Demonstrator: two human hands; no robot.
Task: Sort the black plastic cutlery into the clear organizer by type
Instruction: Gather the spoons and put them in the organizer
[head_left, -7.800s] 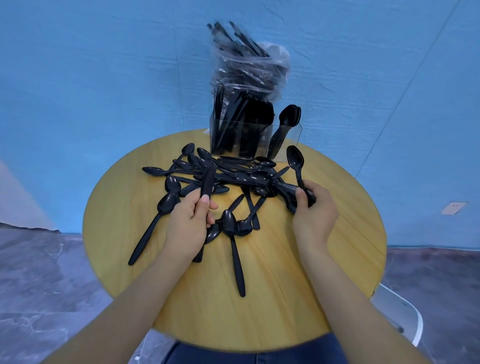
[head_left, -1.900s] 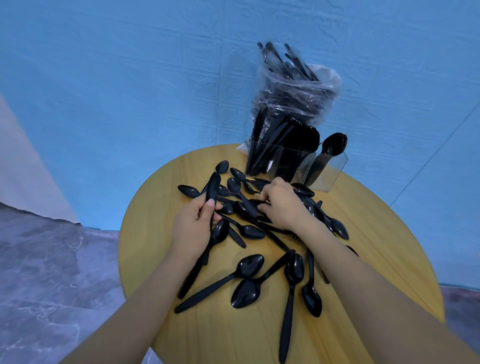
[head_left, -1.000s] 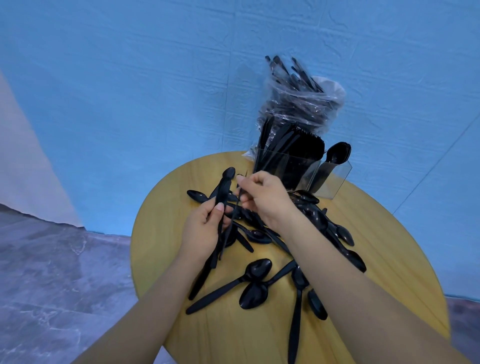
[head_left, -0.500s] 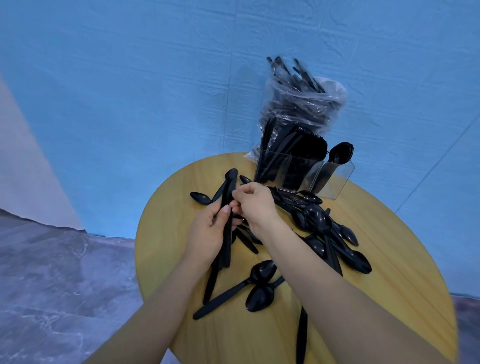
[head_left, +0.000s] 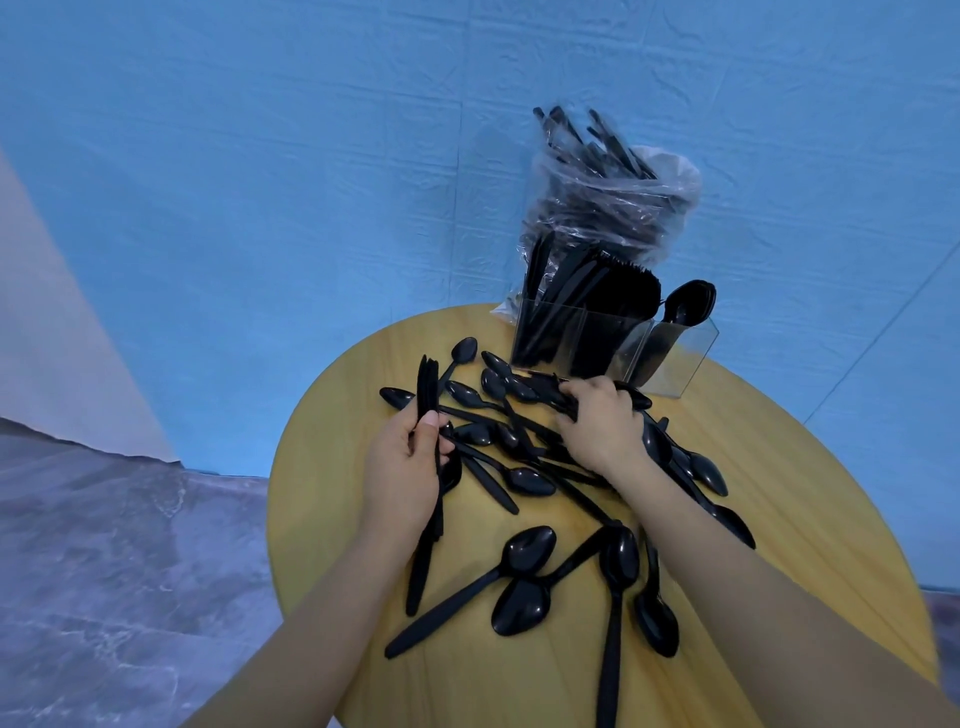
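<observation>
Several black plastic spoons (head_left: 522, 553) and other cutlery lie scattered over the round wooden table (head_left: 810, 519). My left hand (head_left: 402, 470) grips an upright bundle of black cutlery (head_left: 428, 387) at the table's left side. My right hand (head_left: 602, 423) reaches into the far part of the pile, its fingers curled round a black piece (head_left: 545, 392). The clear organizer (head_left: 685, 358) stands at the table's far edge: knives in its left compartment, forks in the middle, spoons in the right one.
Behind the organizer stands a clear plastic bag (head_left: 613, 202) stuffed with more black cutlery. A blue sheet (head_left: 260, 156) hangs behind the table. Grey floor (head_left: 104, 571) lies past the table's left edge.
My right hand left the bundle in my left hand and moved right and away into the pile near the organizer. My left hand still holds its bundle.
</observation>
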